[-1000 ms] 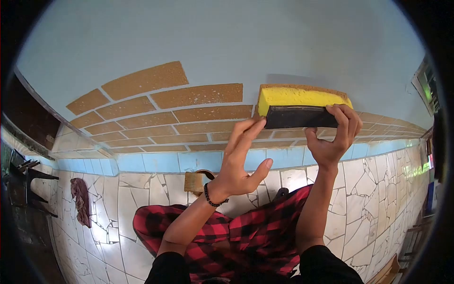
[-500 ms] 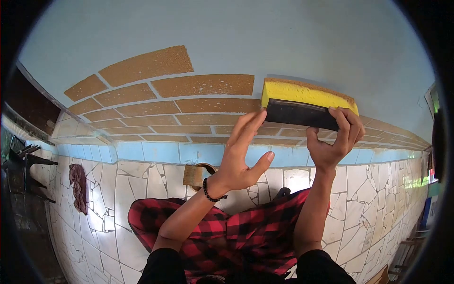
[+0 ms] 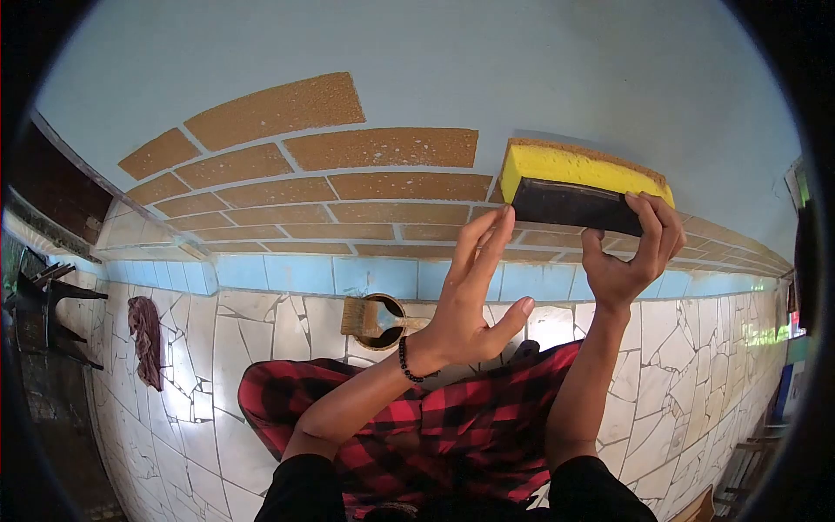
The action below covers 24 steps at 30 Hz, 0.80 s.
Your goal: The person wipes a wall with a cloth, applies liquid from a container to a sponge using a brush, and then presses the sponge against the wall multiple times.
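A yellow sponge block (image 3: 583, 165) with a black back and a brown-coated face is at the grey wall, its brown side turned to the wall; whether it touches is hard to tell. My right hand (image 3: 633, 248) grips the black back near its right end, thumb below and fingers over it. My left hand (image 3: 478, 296) has its fingers stretched out and its thumb apart. Its fingertips are at the lower left corner of the sponge, apparently touching it. Rows of brown brick shapes (image 3: 383, 148) cover the wall to the left of and below the sponge.
On the floor by the wall, a paint brush (image 3: 361, 318) lies across a round pot (image 3: 380, 339), partly behind my left wrist. A crumpled brown cloth (image 3: 144, 344) lies farther left, near a dark chair (image 3: 65, 304). Light blue tiles (image 3: 377, 277) run along the wall's base.
The sponge and both hands have shifted a little to the right and slightly down in view. More of the brush and pot now shows beside my left wrist.
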Each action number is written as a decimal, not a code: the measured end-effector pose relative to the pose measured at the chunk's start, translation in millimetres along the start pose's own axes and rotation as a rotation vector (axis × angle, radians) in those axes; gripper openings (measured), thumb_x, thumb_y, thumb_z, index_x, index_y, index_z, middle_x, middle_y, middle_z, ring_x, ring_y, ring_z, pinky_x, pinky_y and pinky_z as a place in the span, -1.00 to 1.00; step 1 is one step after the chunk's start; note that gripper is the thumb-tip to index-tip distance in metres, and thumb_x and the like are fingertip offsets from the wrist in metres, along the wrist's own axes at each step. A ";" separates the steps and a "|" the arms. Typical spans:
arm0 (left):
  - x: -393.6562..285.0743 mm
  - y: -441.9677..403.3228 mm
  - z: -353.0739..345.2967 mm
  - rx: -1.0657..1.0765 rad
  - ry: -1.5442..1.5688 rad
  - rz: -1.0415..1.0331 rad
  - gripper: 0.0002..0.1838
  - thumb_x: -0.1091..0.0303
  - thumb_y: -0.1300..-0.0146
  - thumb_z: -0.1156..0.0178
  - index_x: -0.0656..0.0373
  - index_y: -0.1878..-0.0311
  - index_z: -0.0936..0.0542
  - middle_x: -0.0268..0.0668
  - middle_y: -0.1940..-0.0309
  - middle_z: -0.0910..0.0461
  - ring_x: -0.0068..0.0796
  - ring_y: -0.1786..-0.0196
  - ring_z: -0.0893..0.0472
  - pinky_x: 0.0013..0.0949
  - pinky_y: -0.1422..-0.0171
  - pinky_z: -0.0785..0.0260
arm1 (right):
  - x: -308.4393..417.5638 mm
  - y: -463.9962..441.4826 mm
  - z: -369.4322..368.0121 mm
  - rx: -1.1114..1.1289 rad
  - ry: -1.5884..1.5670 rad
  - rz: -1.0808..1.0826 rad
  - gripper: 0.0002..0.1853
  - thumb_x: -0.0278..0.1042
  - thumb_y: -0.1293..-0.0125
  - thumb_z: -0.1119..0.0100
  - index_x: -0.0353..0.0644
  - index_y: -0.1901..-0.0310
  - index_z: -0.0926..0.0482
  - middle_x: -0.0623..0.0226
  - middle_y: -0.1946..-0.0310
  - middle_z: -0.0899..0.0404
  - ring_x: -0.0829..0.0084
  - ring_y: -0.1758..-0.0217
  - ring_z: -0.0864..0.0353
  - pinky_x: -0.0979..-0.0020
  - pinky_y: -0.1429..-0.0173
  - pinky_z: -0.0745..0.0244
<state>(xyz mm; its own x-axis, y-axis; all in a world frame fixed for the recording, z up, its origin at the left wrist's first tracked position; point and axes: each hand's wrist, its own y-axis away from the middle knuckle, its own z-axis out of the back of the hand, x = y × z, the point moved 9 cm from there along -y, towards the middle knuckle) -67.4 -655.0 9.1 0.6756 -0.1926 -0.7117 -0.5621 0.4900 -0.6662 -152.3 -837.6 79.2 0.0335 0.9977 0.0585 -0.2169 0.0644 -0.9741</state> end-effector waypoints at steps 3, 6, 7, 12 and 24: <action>-0.2 -0.1 1.8 -0.033 0.003 -0.005 -0.04 0.25 -0.25 -0.29 0.34 -0.67 -0.13 0.10 -0.52 -0.20 -0.07 -0.37 -0.47 -0.09 -0.32 -0.42 | 2.7 0.4 -1.0 -0.004 0.003 -0.001 -0.34 -0.55 0.30 -0.33 0.02 -0.03 -0.68 0.40 0.00 -0.62 0.28 -0.21 -0.50 0.19 -0.34 -0.29; 0.1 -0.5 4.2 -0.051 0.007 -0.018 -0.05 0.25 -0.25 -0.29 0.35 -0.66 -0.14 0.10 -0.52 -0.21 -0.08 -0.35 -0.48 -0.09 -0.31 -0.43 | 4.6 0.6 -2.1 -0.012 0.004 0.004 -0.34 -0.54 0.29 -0.34 0.03 -0.04 -0.68 0.40 0.01 -0.62 0.29 -0.20 -0.50 0.19 -0.33 -0.29; 0.0 -0.7 4.8 -0.054 0.008 -0.024 -0.05 0.25 -0.25 -0.29 0.36 -0.66 -0.14 0.10 -0.52 -0.21 -0.08 -0.34 -0.49 -0.09 -0.30 -0.44 | 4.9 0.8 -2.3 -0.015 0.005 0.007 -0.34 -0.54 0.29 -0.34 0.03 -0.04 -0.68 0.40 0.01 -0.62 0.29 -0.19 -0.50 0.19 -0.33 -0.29; 1.4 -1.0 5.8 -0.057 0.013 -0.014 -0.06 0.27 -0.25 -0.28 0.35 -0.66 -0.15 0.10 -0.52 -0.21 -0.08 -0.34 -0.49 -0.09 -0.30 -0.44 | 4.6 2.3 -4.0 -0.015 0.002 0.010 -0.34 -0.54 0.28 -0.34 0.03 -0.05 -0.68 0.40 0.00 -0.63 0.29 -0.20 -0.50 0.19 -0.34 -0.29; 3.7 -0.6 8.9 -0.064 0.020 0.010 -0.08 0.33 -0.25 -0.26 0.34 -0.66 -0.14 0.09 -0.54 -0.20 -0.09 -0.35 -0.49 -0.12 -0.30 -0.44 | 7.7 4.2 -8.5 0.004 -0.002 0.016 -0.34 -0.51 0.25 -0.36 0.06 -0.07 -0.68 0.40 -0.02 -0.64 0.30 -0.23 -0.50 0.18 -0.38 -0.30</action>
<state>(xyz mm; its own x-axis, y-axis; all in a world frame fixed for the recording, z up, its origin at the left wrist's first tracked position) -60.3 -648.4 8.8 0.6605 -0.2056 -0.7221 -0.5983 0.4370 -0.6716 -144.7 -829.8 73.7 0.0284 0.9987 0.0428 -0.2216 0.0481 -0.9740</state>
